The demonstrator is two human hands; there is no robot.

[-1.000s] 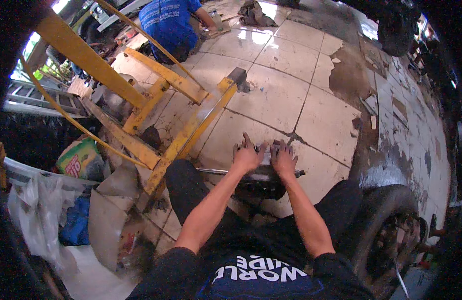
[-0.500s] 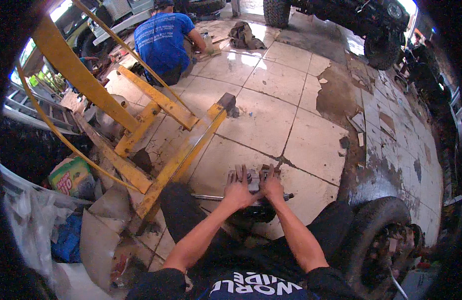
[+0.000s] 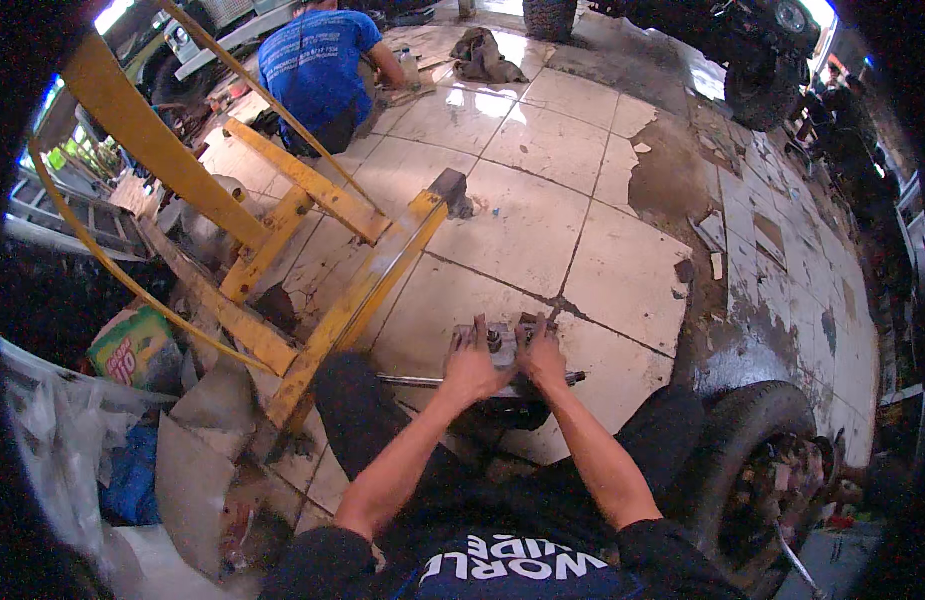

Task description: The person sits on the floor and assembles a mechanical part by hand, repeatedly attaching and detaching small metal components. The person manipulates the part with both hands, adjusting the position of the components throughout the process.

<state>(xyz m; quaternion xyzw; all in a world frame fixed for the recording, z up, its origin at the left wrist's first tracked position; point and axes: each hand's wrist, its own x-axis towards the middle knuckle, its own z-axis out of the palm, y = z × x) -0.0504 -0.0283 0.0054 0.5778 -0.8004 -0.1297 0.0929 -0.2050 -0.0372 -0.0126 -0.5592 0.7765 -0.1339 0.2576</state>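
Low between my legs, a grey metal mechanical part (image 3: 495, 341) with a round fitting on top sits above the tiled floor. A long shiny rod (image 3: 410, 380) runs crosswise beneath my wrists, poking out on both sides. Under it is a dark rounded piece (image 3: 514, 413), partly hidden by my hands. My left hand (image 3: 469, 368) grips the part's left side, its fingers reaching forward over it. Around the right side, my right hand (image 3: 540, 358) has its fingers bent over the edge. Both thumbs point inward, and the palms hide much of the part.
A yellow steel frame (image 3: 357, 318) stands close on my left. At my right knee lies a wheel with a tire (image 3: 757, 430). A person in a blue shirt (image 3: 317, 75) crouches at the far left. Broken tiles (image 3: 712, 232) and a crumpled cloth (image 3: 485, 56) lie farther out.
My left fingers have shifted a little on the part, baring more of its round fitting. The whole view has moved slightly; both hands stay on the part.
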